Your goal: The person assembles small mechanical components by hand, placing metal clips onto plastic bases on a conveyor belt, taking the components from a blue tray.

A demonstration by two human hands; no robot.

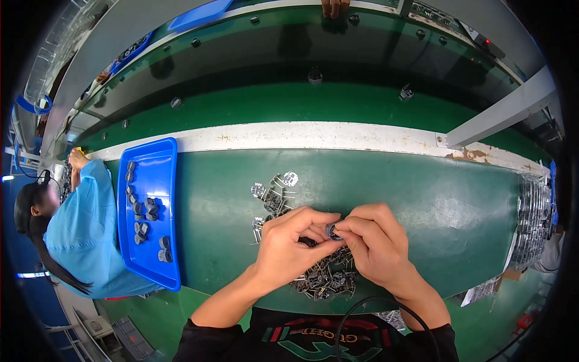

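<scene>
My left hand (289, 244) and my right hand (374, 241) meet over the green table (422, 205), fingertips pinched together on one small round grey part (333, 231). Under and around the hands lies a heap of small metal parts (322, 277) with thin pins, and a few more loose metal parts (274, 193) are scattered just beyond the left hand. To the left stands a blue tray (151, 175) with several small grey cylindrical pieces (148, 211) in it.
A white strip (338, 136) separates the table from a green conveyor belt (289, 102) carrying single small parts. A person in a light blue coat (78, 223) works at far left. Stacked metal parts (534, 223) sit at the right. Another person's hand (335, 7) shows at the top.
</scene>
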